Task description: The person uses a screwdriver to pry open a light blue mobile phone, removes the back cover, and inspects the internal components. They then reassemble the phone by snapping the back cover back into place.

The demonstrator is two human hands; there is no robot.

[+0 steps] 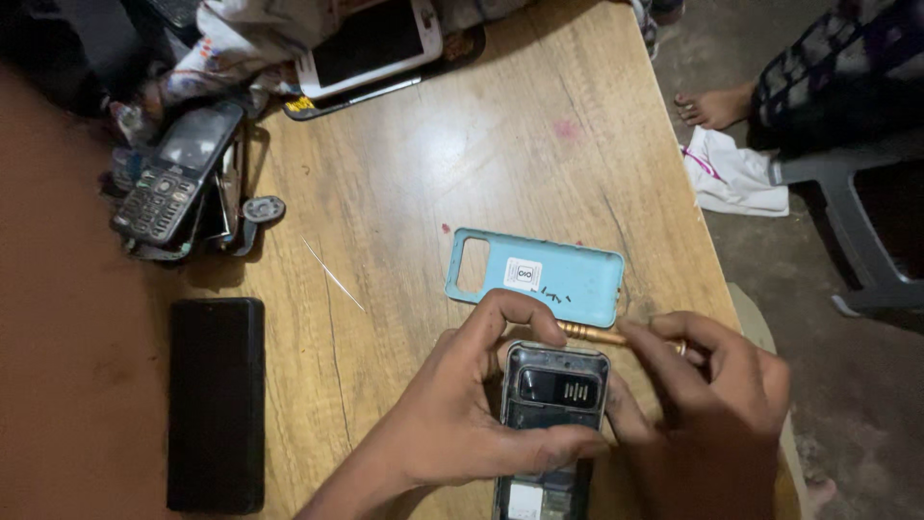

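Observation:
My left hand (pixel 462 404) grips the left side of an opened phone (pixel 553 404) that lies face down on the wooden table (pixel 404 173), its inner parts showing. My right hand (pixel 707 404) steadies the phone's right side and holds a brass-handled screwdriver (pixel 592 334) that lies just above the phone's top edge. A light blue phone back cover (pixel 536 276) rests on the table right behind the screwdriver, with several tiny dark screws on it.
A black phone (pixel 216 404) lies flat at the left. A keypad phone (pixel 173 178) sits on a pile of parts at the back left. A white phone (pixel 371 43) lies at the back. Another person's foot (pixel 712 104) and a white cloth (pixel 733 175) are on the floor at the right.

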